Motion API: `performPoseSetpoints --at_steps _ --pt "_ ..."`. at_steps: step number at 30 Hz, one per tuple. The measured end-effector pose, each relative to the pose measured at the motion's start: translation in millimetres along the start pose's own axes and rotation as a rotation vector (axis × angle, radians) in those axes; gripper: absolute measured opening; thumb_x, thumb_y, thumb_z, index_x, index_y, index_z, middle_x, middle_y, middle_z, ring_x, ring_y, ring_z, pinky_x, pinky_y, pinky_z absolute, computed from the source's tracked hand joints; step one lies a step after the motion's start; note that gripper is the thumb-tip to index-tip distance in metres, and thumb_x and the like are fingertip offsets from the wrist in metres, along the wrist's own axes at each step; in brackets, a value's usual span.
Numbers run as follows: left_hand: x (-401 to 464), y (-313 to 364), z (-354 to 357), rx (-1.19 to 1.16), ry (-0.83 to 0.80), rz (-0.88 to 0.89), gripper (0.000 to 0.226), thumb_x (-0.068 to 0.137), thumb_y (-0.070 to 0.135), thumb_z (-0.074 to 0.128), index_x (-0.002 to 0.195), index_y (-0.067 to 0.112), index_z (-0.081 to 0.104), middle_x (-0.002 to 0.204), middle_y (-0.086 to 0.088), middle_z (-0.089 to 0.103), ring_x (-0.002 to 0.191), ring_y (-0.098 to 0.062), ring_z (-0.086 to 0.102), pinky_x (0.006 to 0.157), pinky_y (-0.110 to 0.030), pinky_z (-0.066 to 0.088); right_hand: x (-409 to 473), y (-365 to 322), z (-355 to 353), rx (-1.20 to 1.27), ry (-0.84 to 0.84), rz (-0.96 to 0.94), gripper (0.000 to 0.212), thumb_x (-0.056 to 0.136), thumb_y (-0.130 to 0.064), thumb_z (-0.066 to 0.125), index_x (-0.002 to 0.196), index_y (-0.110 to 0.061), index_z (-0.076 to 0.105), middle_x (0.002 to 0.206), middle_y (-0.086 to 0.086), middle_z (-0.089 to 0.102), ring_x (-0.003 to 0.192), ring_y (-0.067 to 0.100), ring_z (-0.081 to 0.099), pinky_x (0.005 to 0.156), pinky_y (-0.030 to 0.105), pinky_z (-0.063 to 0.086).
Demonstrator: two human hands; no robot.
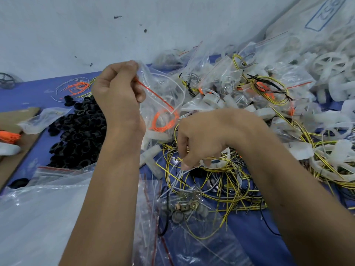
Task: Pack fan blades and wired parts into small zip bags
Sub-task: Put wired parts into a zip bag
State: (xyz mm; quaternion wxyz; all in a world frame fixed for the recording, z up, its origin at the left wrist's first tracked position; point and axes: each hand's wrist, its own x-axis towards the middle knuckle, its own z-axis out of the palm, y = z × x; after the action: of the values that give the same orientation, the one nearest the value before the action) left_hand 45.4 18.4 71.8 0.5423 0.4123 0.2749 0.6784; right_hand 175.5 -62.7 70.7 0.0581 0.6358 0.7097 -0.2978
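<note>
A small zip bag (163, 104) is held up by its mouth corner, pinched between the curled fingers of the left hand (119, 89); it hangs above the blue table cover (249, 227), at the middle of the view. Inside it one orange wire coil (164, 120) and a white plastic piece can be made out; the rest of its contents cannot be told through the film. Just below and to the right of the bag, thin white wires (178, 173) are pinched at the fingertips of the right hand (199, 143), over a tangle of yellow-and-black wires (221, 191).

The step in hand appears to be the picking of one wired part for the bag. It would be done well if a single part were teased free of the tangle before lifting, so that neighbouring leads are not dragged along, and if the bag mouth were kept spread wide while the wires are fed in coiled.

One bag is held; several filled bags (215, 77) lie to its upper right, too overlapped to be counted. A pile of black rings (80, 131), far too many to count, lies left of the bag. White fan blades (330, 62) are heaped far to its right, count unclear. One bag of small metal parts (184, 210) lies below it.
</note>
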Motion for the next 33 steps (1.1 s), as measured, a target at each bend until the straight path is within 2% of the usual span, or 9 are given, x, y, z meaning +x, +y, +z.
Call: performPoseSetpoints --at_steps 4,7,10,12,18,22,28,31,33 --pt "-1.3 -1.5 1.3 0.01 -0.018 -0.007 0.027 0.092 -0.003 0.064 0.068 0.008 0.059 0.065 -0.008 0.046 0.044 -0.013 0.035 0.044 -0.024 0.026 3.9 -2.1 4.1 -0.08 0.017 -0.021 0.013 0.088 -0.012 0.074 0.1 -0.006 0.076 0.06 -0.002 0.073 0.047 0.005 0.064 0.038 0.011 0.04" --pt "-1.7 -2.2 1.3 0.022 -0.02 -0.016 0.028 0.091 -0.003 0.064 0.067 0.01 0.06 0.065 -0.007 0.05 0.045 -0.013 0.036 0.044 -0.024 0.027 1.0 5.2 -5.2 -0.062 0.135 -0.064 0.01 0.093 -0.015 0.068 0.088 -0.015 0.076 0.068 -0.006 0.076 0.051 -0.001 0.062 0.044 0.01 0.042" --pt "-0.5 -2.5 0.4 0.032 -0.013 -0.012 0.028 0.091 -0.003 0.063 0.067 0.01 0.06 0.066 -0.008 0.051 0.045 -0.013 0.036 0.044 -0.023 0.027 -11.1 18.5 -19.5 -0.007 0.208 -0.109 0.013 0.095 -0.019 0.067 0.088 -0.018 0.078 0.067 -0.01 0.075 0.063 0.002 0.068 0.062 0.016 0.051" --pt "0.4 -3.8 -0.4 0.045 0.001 -0.011 0.028 0.091 -0.004 0.063 0.067 0.009 0.059 0.065 -0.008 0.05 0.045 -0.013 0.035 0.043 -0.023 0.027 -20.5 29.1 -27.4 0.023 0.28 -0.138 0.015 0.095 -0.02 0.068 0.084 -0.02 0.078 0.067 -0.01 0.075 0.054 -0.001 0.062 0.056 0.013 0.047" --pt "1.1 -7.1 -2.7 0.077 0.014 -0.014 0.025 0.091 -0.004 0.063 0.069 0.007 0.059 0.064 -0.008 0.049 0.044 -0.013 0.035 0.043 -0.022 0.028 -51.7 63.5 -45.3 0.388 0.558 -0.394 0.009 0.094 -0.02 0.072 0.088 -0.016 0.079 0.068 0.004 0.074 0.05 0.018 0.045 0.045 0.025 0.036" --pt "-0.4 -10.4 -1.1 0.148 -0.052 -0.044 0.027 0.091 -0.003 0.064 0.068 0.009 0.059 0.062 -0.008 0.045 0.045 -0.013 0.036 0.042 -0.022 0.029 -60.6 80.6 -49.8 0.745 0.708 -0.542 0.012 0.089 -0.022 0.072 0.089 -0.012 0.078 0.064 0.005 0.071 0.045 0.014 0.04 0.044 0.023 0.032" --pt "-11.3 -24.6 5.8 0.403 -0.261 -0.026 0.031 0.091 0.002 0.068 0.064 0.015 0.061 0.049 0.001 0.05 0.041 -0.012 0.044 0.042 -0.02 0.035 -52.3 94.4 -50.2 0.78 0.959 -0.301 0.014 0.092 -0.015 0.071 0.081 -0.013 0.079 0.061 0.003 0.07 0.045 0.01 0.041 0.043 0.018 0.032" --pt "-23.1 -35.8 13.5 0.644 -0.335 0.032 0.019 0.088 0.008 0.074 0.075 0.019 0.064 0.06 0.003 0.059 0.05 -0.015 0.057 0.051 -0.026 0.047 -46.6 96.5 -47.5 0.716 0.945 -0.173 0.011 0.092 -0.014 0.072 0.083 -0.008 0.078 0.063 0.006 0.072 0.045 0.011 0.043 0.043 0.02 0.034" --pt "-33.7 -40.8 20.0 0.731 -0.255 0.113 0.02 0.083 0.011 0.076 0.083 0.019 0.059 0.066 0.004 0.059 0.058 -0.008 0.057 0.061 -0.023 0.049 -45.5 97.6 -46.3 0.7 0.908 -0.137 0.01 0.091 -0.012 0.073 0.083 -0.008 0.078 0.066 0.01 0.073 0.046 0.013 0.044 0.044 0.021 0.036"
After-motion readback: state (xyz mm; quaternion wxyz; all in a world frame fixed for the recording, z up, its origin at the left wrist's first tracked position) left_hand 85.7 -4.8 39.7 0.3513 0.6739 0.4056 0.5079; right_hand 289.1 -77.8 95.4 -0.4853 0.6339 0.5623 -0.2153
